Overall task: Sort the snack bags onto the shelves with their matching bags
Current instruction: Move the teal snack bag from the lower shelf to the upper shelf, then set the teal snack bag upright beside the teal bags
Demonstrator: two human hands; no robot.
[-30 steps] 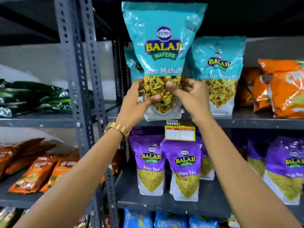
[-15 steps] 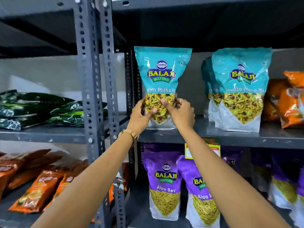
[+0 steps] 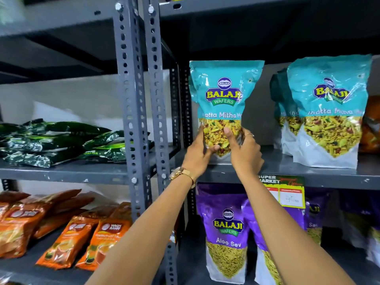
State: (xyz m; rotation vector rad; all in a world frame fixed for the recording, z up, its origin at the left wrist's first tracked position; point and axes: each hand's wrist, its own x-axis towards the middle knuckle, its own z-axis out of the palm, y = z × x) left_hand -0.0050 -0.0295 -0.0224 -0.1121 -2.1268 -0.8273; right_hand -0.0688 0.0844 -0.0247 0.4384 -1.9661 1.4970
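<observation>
A teal Balaji Khatta Mitha bag [image 3: 225, 93] stands upright at the left end of the grey shelf [image 3: 287, 171]. My left hand [image 3: 198, 155] grips its lower left side and my right hand [image 3: 245, 153] grips its lower right, thumbs on the clear window. Its base is hidden behind my hands. Two matching teal bags [image 3: 329, 112] stand on the same shelf to the right, apart from it. Purple Aloo Sev bags [image 3: 226, 233] fill the shelf below.
A grey perforated upright post [image 3: 131, 120] stands just left of the bag. The left rack holds dark green packets [image 3: 51, 142] above and orange tea packets [image 3: 67, 233] below. Orange bags [image 3: 372, 128] sit at the far right. A yellow price tag [image 3: 285, 192] hangs from the shelf edge.
The teal bag has come down from above the shelf and now stands at shelf level. Both hands stayed on its lower part, spreading to the sides.
</observation>
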